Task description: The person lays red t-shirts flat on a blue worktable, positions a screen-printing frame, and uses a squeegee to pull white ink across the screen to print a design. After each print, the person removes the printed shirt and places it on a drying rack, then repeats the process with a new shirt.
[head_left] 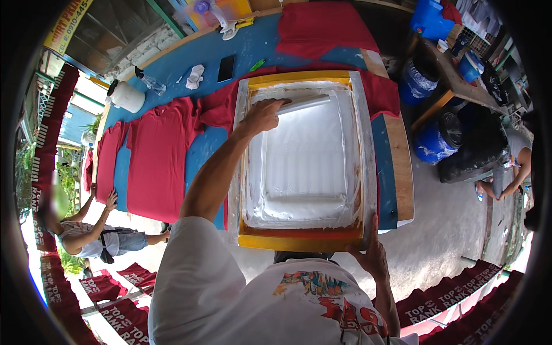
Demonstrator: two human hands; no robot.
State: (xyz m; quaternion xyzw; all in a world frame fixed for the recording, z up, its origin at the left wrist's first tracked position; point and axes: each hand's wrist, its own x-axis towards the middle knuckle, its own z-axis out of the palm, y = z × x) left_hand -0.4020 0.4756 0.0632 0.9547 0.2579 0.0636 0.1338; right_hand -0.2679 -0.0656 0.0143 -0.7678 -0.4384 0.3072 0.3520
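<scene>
My left hand (261, 115) fingers curl around the squeegee (305, 103) on the white-inked, yellow-framed screen (302, 238); right hand (372, 253) fingers grip its near edge.

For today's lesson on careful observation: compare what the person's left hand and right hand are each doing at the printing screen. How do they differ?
The left hand reaches to the far end of the screen and grips the squeegee; the right hand holds the frame's near corner. The left arm is stretched out over the white ink; the right is bent close to the body. The left holds a tool; the right holds only the frame. Both are bare.
</scene>
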